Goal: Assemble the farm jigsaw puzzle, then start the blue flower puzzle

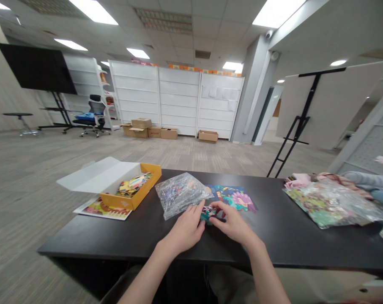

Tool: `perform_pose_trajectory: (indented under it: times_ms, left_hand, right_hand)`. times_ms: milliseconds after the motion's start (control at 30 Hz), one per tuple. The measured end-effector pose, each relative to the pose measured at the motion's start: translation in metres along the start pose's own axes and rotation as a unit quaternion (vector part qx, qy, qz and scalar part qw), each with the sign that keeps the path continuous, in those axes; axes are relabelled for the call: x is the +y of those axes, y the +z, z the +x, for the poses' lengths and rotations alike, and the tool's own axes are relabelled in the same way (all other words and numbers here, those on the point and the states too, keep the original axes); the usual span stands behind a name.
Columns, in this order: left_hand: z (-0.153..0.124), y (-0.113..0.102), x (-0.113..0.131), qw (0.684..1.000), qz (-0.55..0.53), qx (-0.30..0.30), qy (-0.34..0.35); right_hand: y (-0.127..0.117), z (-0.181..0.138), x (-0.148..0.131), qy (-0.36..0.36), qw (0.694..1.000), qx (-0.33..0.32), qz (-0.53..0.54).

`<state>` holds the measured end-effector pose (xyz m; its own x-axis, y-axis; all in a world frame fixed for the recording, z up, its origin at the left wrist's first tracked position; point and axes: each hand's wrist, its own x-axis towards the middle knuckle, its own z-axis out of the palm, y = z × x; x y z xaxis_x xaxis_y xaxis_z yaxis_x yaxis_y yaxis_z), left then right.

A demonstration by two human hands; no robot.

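On the black table [147, 240], my left hand [187, 230] and my right hand [231, 223] meet over a small cluster of joined puzzle pieces [208, 213]. Both hands pinch it with curled fingers. Just beyond them lies a partly assembled colourful puzzle section [234, 196]. A clear plastic bag of puzzle pieces [180, 194] lies to the left of the hands, touching the left fingertips.
An open yellow box [137, 198] with loose pieces and a white lid [96, 173] stands at the table's left, on a printed sheet [102, 210]. Plastic-wrapped puzzle bags [331, 202] and cloth lie at the right. An easel, cardboard boxes and an office chair stand behind.
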<state>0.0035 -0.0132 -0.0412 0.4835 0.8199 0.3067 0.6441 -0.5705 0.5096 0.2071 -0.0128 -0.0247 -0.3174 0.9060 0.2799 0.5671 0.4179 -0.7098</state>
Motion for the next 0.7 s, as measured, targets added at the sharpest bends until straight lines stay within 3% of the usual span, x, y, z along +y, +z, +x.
perform_pose_trajectory:
  times_ms: [233, 400, 467, 567, 633, 700]
  left_hand:
    - [-0.003, -0.007, 0.009, 0.998, 0.044, 0.019, 0.029]
    - [-0.006, -0.038, 0.012, 0.985, 0.059, 0.133, 0.088]
    - [-0.008, -0.051, 0.003, 0.975, 0.114, 0.186, 0.052]
    - [-0.011, -0.065, -0.016, 0.963, 0.159, 0.202, -0.077]
    - [-0.01, -0.068, -0.026, 0.958, 0.116, 0.212, -0.155]
    - [-0.008, -0.066, -0.03, 0.953, 0.056, 0.238, -0.181]
  right_hand:
    - [0.005, 0.001, -0.011, -0.011, 1.0, -0.002, 0.015]
    - [-0.001, 0.003, -0.008, 0.026, 0.995, 0.061, 0.077]
    - [-0.001, 0.005, -0.003, 0.057, 0.988, 0.09, 0.11]
    - [0.003, 0.01, -0.003, 0.105, 0.971, 0.105, 0.185]
    - [0.009, 0.013, -0.008, 0.132, 0.958, 0.081, 0.241]
    - [0.018, 0.016, -0.017, 0.147, 0.948, 0.045, 0.279]
